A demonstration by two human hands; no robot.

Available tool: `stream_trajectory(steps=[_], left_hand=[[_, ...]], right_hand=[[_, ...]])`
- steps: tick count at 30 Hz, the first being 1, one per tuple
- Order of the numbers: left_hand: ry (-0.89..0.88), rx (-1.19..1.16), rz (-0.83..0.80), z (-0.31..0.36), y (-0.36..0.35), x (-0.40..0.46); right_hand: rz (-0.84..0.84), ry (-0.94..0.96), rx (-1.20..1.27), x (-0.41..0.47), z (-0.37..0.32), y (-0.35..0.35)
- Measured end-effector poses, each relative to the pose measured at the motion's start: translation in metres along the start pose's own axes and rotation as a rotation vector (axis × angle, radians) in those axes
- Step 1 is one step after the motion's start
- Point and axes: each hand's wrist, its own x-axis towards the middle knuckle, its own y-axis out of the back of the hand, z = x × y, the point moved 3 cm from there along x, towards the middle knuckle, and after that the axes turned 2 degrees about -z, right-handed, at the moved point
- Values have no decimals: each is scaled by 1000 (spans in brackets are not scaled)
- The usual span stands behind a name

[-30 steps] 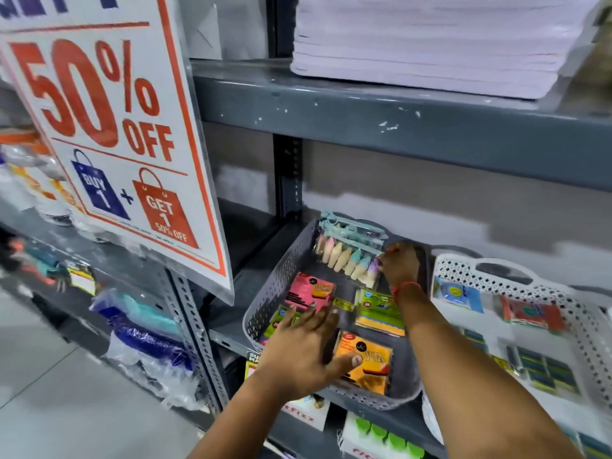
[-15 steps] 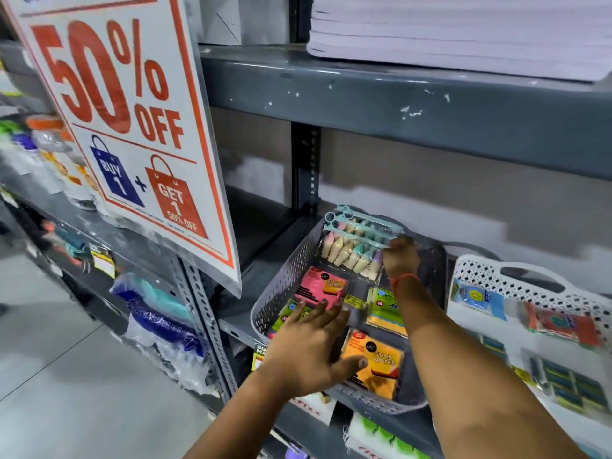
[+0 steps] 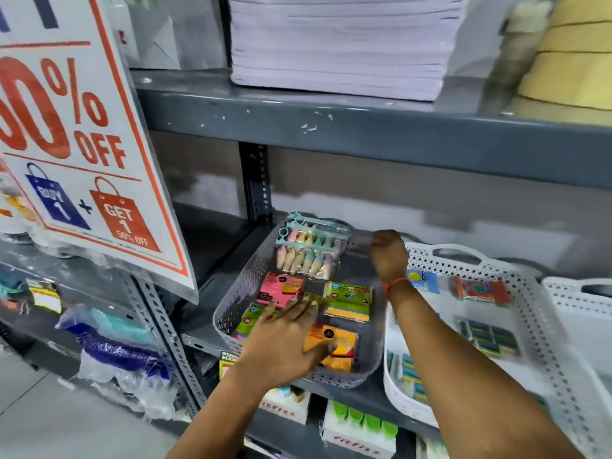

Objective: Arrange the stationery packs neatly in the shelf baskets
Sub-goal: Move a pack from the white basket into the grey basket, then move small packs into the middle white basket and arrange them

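Left hand (image 3: 284,346) lies flat, fingers spread, over packs at centre frame; right hand (image 3: 389,255), curled, grip unclear, sits nearer the pencil pack (image 3: 309,255) lying crosswise up-frame in the grey basket (image 3: 238,299).

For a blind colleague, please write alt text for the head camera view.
A person's left hand lies flat on sticky-note packs in a grey basket on a shelf, while the right hand reaches to its back rim, beside a white basket.

A grey perforated plastic basket (image 3: 251,293) holds pink (image 3: 281,289), green (image 3: 347,301) and orange (image 3: 341,346) sticky-note packs and pastel pencil-shaped highlighters (image 3: 308,260). Right of it sits a white perforated basket (image 3: 530,313).
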Motion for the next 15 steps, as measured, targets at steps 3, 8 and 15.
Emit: stream_trajectory(steps=[3, 8, 15], left_hand=[[-122, -5, 21, 39, 2, 19], [-384, -45, 41, 123, -4, 42], [-658, -47, -3, 225, -24, 41]], right_hand=[[178, 88, 4, -14, 11, 34], [322, 83, -48, -28, 42, 100], [526, -69, -189, -61, 98, 199]])
